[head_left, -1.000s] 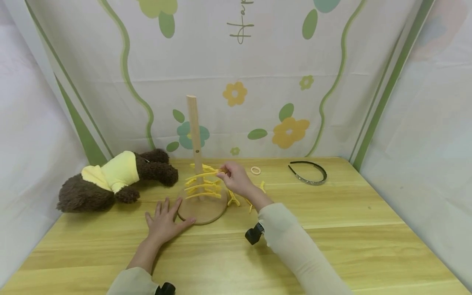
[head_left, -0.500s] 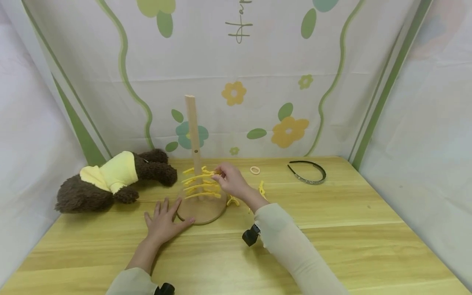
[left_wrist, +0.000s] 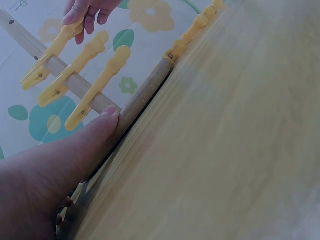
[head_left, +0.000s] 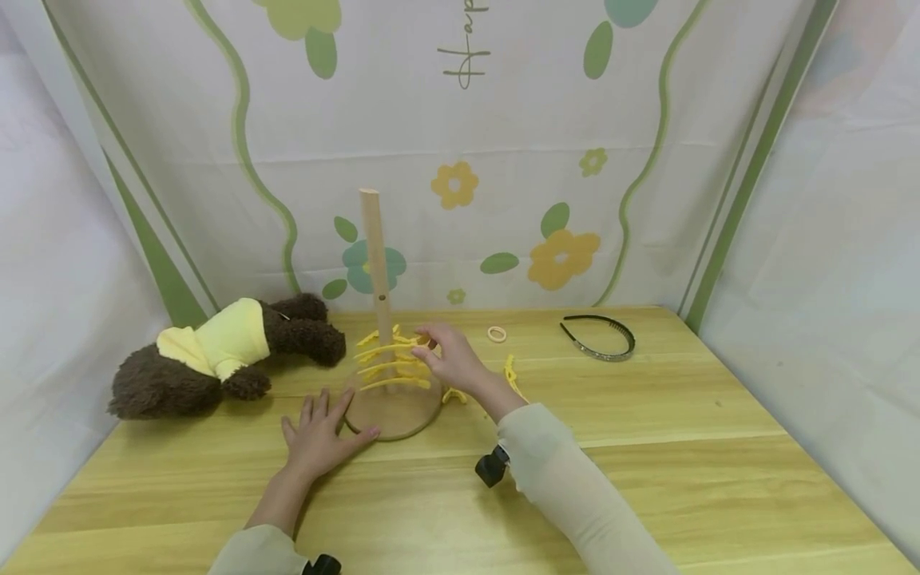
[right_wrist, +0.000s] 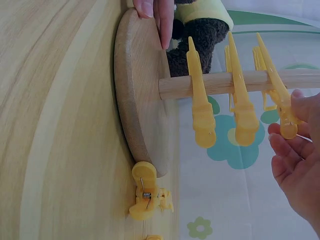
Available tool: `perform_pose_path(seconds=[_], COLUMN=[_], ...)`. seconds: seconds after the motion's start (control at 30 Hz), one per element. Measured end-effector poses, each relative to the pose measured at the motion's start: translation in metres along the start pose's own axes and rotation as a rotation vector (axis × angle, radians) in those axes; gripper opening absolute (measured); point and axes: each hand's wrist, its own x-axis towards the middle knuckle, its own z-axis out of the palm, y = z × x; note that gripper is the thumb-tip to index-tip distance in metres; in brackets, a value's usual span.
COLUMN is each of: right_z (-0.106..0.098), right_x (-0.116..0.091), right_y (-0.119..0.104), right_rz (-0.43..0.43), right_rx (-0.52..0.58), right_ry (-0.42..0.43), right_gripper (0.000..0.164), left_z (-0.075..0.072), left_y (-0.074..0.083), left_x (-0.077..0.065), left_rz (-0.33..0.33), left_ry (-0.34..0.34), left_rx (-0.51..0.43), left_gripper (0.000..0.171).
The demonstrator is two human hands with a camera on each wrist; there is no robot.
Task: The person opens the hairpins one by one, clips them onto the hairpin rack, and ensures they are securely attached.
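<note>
An upright wooden post [head_left: 375,247] rises from a round wooden base [head_left: 395,419]. Three yellow hair clips are clamped across the post one above another, among them a lowest clip [right_wrist: 201,107] and a middle clip [right_wrist: 241,95]. My right hand [head_left: 454,361] pinches the handle end of the top hair clip [right_wrist: 274,75] between thumb and fingers, its jaws straddling the post. Fingers spread, my left hand [head_left: 319,435] rests at the left front edge of the base, its thumb [left_wrist: 107,122] lying on the rim.
Loose yellow hair clips lie right of the base, one clip [right_wrist: 145,192] at its edge and another clip [head_left: 510,374] farther right. Behind them are a small pale ring [head_left: 497,335] and a black headband [head_left: 607,355]. A brown plush toy [head_left: 216,351] in yellow lies at left.
My right hand has moved slightly left, bringing the top hair clip farther across the post. My left hand stays on the base.
</note>
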Motion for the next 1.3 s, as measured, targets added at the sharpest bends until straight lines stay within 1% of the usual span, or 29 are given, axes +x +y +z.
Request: perform_pose_path(seconds=[0.2, 0.4, 0.6, 0.7, 0.77, 0.97, 1.13, 1.3], right_z=[-0.005, -0.022, -0.042, -0.05, -0.056, -0.067, -0.068, -0.065], right_x=[0.0, -0.003, -0.013, -0.023, -0.03, -0.056, -0.079, -0.099], right_y=[-0.001, 0.002, 0.01, 0.017, 0.022, 0.039, 0.057, 0.069], right_rz=[0.033, 0.04, 0.049, 0.081, 0.116, 0.192, 0.243, 0.317], right_rx=[0.033, 0.088, 0.074, 0.065, 0.073, 0.085, 0.107, 0.147], right_ry=[0.01, 0.087, 0.134, 0.143, 0.15, 0.178, 0.191, 0.172], right_gripper=[0.044, 0.047, 0.047, 0.049, 0.049, 0.047, 0.042, 0.045], left_z=[0.0, -0.001, -0.002, -0.002, -0.001, 0.0, 0.001, 0.001], left_y=[0.0, 0.0, 0.0, 0.0, 0.0, 0.0, 0.0, -0.001], left_x=[0.0, 0.0, -0.002, -0.002, -0.002, -0.002, -0.001, -0.001], left_rz=[0.0, 0.003, 0.002, 0.001, 0.0, 0.004, 0.008, 0.007], left_ry=[-0.007, -0.004, -0.004, -0.004, -0.005, -0.003, -0.004, 0.0], left_rx=[-0.005, -0.013, -0.016, -0.02, -0.019, -0.018, -0.023, -0.024], left_gripper=[0.09, 0.09, 0.09, 0.09, 0.09, 0.089, 0.089, 0.089])
